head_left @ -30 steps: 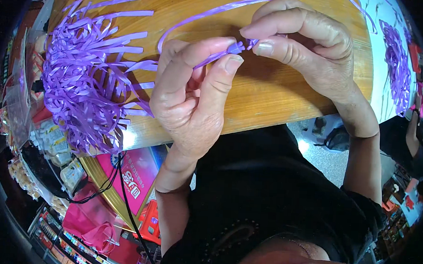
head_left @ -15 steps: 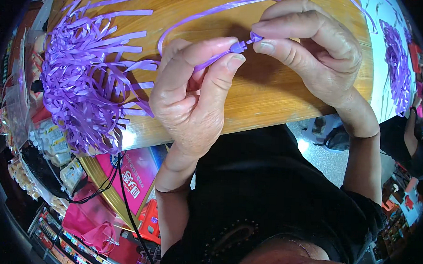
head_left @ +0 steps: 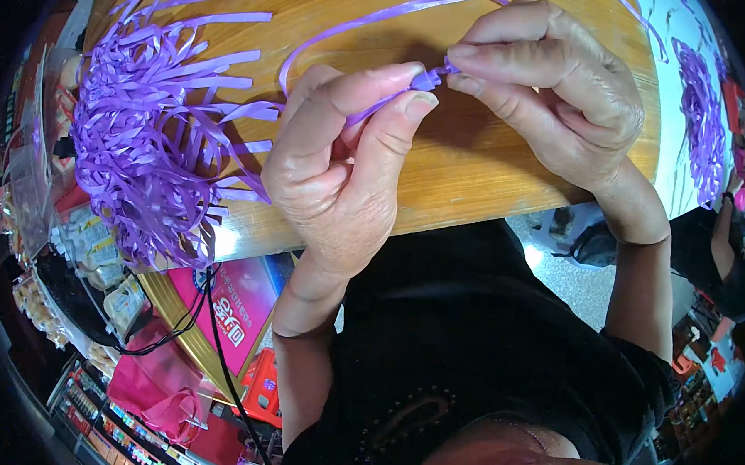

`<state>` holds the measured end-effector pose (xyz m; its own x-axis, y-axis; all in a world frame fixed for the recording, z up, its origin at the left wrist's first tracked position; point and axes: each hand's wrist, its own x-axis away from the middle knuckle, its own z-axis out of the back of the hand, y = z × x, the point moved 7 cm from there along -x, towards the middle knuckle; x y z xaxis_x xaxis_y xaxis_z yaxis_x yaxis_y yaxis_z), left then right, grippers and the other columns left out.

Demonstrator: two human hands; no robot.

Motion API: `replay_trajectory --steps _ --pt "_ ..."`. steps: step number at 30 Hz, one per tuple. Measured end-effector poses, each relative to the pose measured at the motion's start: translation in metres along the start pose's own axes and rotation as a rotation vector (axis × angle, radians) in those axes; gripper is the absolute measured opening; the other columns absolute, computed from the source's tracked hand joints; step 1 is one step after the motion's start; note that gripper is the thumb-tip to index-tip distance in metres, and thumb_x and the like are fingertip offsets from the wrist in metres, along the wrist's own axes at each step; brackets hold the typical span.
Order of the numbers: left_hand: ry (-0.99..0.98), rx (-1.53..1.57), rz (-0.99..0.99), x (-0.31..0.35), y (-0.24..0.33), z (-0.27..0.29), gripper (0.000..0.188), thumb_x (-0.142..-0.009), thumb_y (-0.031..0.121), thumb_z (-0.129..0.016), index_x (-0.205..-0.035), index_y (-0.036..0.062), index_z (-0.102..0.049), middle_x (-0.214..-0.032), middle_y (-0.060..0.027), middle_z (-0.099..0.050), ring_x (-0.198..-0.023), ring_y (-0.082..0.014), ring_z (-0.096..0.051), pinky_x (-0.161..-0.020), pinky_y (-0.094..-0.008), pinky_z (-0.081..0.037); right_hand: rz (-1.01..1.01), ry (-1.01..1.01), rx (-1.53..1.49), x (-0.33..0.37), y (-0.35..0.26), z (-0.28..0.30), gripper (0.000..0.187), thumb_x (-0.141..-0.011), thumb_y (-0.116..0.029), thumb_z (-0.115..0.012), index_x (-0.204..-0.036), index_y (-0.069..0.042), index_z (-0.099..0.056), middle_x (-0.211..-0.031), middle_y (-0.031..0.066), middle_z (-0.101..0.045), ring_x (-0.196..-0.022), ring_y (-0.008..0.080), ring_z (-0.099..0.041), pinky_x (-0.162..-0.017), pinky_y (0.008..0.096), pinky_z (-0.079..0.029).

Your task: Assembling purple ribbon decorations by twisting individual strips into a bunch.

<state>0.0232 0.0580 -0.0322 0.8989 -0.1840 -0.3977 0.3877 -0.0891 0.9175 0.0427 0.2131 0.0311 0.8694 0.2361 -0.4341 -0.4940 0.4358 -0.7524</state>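
Over the round wooden tabletop (head_left: 475, 179), the person's left hand (head_left: 342, 173) and right hand (head_left: 553, 99) meet fingertip to fingertip, each pinching a small purple knot (head_left: 427, 79) in a thin purple plastic ribbon strand (head_left: 373, 21). The strand loops away from the knot toward the tabletop's far edge. At the tabletop's left side lies a heap of cut purple ribbon strips (head_left: 143, 148); whether these are finished cannot be told. A second purple bundle (head_left: 700, 114) lies off the tabletop's right side. Judged from this, one knot is formed or tightening, with loose strands apparently left to work.
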Motion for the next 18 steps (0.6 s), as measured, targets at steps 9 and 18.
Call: replay_trajectory --steps 9,18 --pt "-0.002 -0.001 -0.015 0.000 -0.002 -0.001 0.020 -0.074 -0.005 -0.070 -0.092 0.0044 -0.067 -0.069 0.0059 -0.047 -0.055 -0.0008 -0.034 -0.049 -0.0151 -0.026 0.104 -0.022 0.023 0.004 0.004 -0.010 0.017 -0.072 0.003 -0.071 -0.089 0.004 -0.067 -0.085 0.0125 -0.063 -0.073 0.0189 -0.062 -0.062 0.0258 -0.049" --pt "-0.067 -0.015 0.026 0.000 -0.001 -0.001 0.023 -0.073 -0.012 -0.065 -0.093 -0.0024 -0.064 -0.088 -0.0059 -0.062 -0.079 -0.0100 -0.057 -0.075 -0.0198 -0.045 0.057 -0.013 -0.116 0.005 0.016 -0.011 0.016 -0.073 0.003 -0.070 -0.089 0.004 -0.067 -0.085 0.0138 -0.063 -0.074 0.0185 -0.062 -0.062 0.0251 -0.049"
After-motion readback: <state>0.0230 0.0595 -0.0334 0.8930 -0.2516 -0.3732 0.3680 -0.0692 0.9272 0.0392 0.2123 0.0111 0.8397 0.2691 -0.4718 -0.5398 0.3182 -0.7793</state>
